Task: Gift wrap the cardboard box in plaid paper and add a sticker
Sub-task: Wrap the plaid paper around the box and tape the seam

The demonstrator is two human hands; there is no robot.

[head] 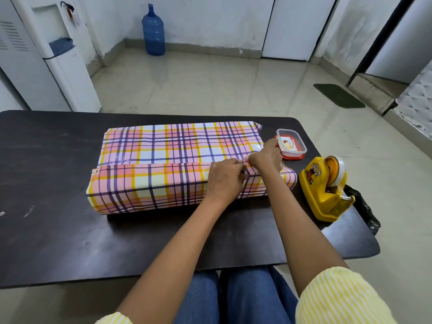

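Observation:
A long box wrapped in pink, yellow and purple plaid paper [163, 157] lies across the dark table [58, 230]; the cardboard itself is hidden. The near flap overlaps the far one along a seam on top. My left hand [225, 177] rests on that seam near the box's right end, its fingertips pinching at the paper edge. My right hand [266, 157] presses down on the seam just to the right, fingers curled onto the paper, touching the left hand's fingertips. Loose paper sticks out past the box's right end.
A yellow tape dispenser [326, 188] stands at the table's right edge, with a black bag [364, 209] behind it. A clear small container with a red lid and a sticker inside [291, 143] sits by my right hand. Beyond are a water dispenser [58, 54] and a blue bottle [153, 31].

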